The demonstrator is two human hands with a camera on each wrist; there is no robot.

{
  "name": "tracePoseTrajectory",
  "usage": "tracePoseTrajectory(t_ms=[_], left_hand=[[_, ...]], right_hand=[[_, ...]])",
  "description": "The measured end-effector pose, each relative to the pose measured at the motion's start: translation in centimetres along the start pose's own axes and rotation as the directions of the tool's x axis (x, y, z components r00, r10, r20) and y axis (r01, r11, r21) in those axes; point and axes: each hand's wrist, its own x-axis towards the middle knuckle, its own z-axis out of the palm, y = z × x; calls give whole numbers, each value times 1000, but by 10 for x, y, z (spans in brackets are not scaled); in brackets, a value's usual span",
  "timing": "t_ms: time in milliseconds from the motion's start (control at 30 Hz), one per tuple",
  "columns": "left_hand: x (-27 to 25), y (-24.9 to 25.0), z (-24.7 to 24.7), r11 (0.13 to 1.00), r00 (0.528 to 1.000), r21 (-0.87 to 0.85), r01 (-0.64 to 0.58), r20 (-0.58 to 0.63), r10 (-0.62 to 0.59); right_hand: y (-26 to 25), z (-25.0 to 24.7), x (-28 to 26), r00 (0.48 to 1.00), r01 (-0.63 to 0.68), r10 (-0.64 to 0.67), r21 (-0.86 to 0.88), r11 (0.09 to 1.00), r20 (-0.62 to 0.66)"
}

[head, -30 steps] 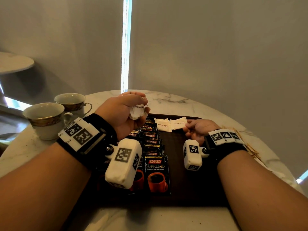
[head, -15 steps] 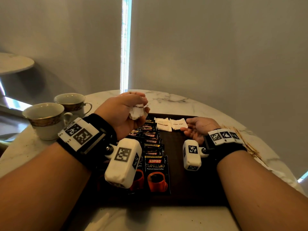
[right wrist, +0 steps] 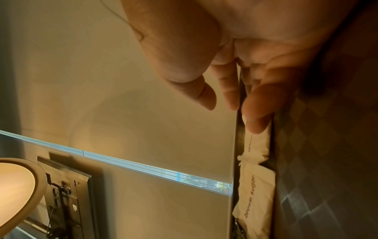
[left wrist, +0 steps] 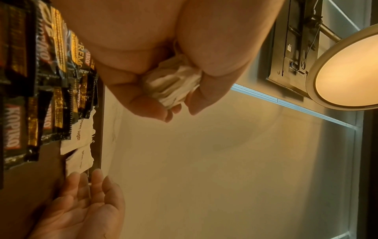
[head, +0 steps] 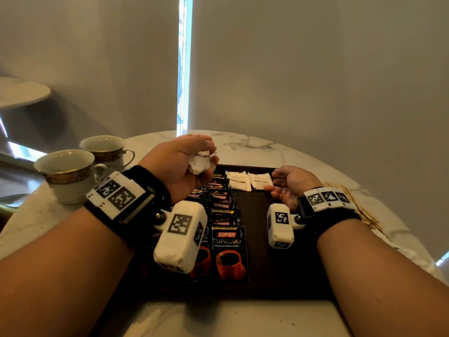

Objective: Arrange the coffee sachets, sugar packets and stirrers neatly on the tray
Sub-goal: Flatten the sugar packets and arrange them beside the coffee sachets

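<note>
A dark brown tray (head: 267, 263) lies on the marble table. Black Kopiko coffee sachets (head: 229, 251) overlap in a column down its left half, also visible in the left wrist view (left wrist: 40, 80). Two white brown-sugar packets (head: 239, 181) (head: 260, 181) lie side by side at the far edge. My left hand (head: 209, 164) is raised over the far left of the tray and grips a bunch of sugar packets (head: 199, 161) (left wrist: 174, 84). My right hand (head: 277, 183) is open, palm turned left, fingertips (right wrist: 255, 119) touching the right packet's end. Wooden stirrers (head: 359, 210) lie on the table right of the tray.
Two gold-rimmed cups (head: 68, 173) (head: 107, 152) stand on the table left of the tray, close to my left wrist. A small round table (head: 21, 91) sits at the back left. Grey blinds close off the far side.
The right sugar packet, held askew a second ago, now lies flat beside the first. My right hand has opened and drawn slightly right. The left hand stays raised with its bunch.
</note>
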Motion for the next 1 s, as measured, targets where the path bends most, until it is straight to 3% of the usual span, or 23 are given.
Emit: tracePoseTrajectory(t_ms=[433, 667, 733, 833, 1000], left_hand=[[0, 0, 0, 1000, 1000, -25, 16, 21, -16], [-4, 3, 3, 998, 999, -52, 17, 29, -16], [-3, 3, 3, 998, 999, -49, 29, 45, -27], [-4, 2, 1, 999, 997, -12, 44, 71, -43], [-6, 3, 3, 999, 997, 46, 30, 72, -33]], right_hand=[[-1, -2, 1, 1000, 1, 0, 34, 999, -15], [-12, -2, -5, 995, 74, -70, 45, 996, -74], [-22, -1, -13, 995, 103, -101, 76, 992, -26], [-36, 5, -37, 975, 155, -171, 117, 981, 142], [-38, 22, -82, 860, 232, -243, 81, 969, 448]])
